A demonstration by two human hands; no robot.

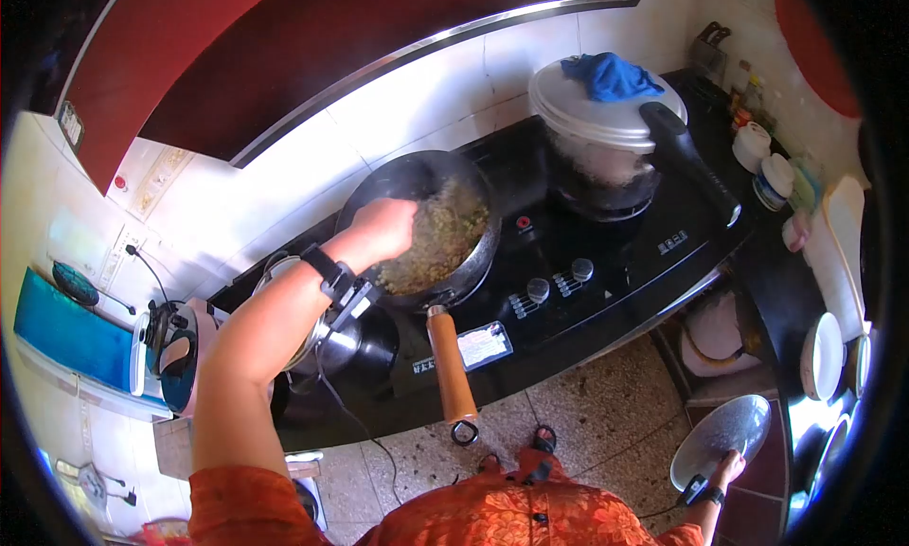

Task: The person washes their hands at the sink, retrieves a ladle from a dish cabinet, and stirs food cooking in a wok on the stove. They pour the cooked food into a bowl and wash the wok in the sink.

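We are reaching our left hand (385,228) over the wok (393,178), its fingers' grip unclear, while our right hand (727,469) is grasping a plate (717,438), presumably sparing stove (516,188) space.

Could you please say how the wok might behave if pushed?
The wok would probably swing sideways, since its long handle gives leverage. Its rounded wall suggests it may rock. The food, in small pieces, would likely shift.

1 head-worn camera looks forward and steeply down over the nearby stove (554,248), its curved edges perhaps distorted.
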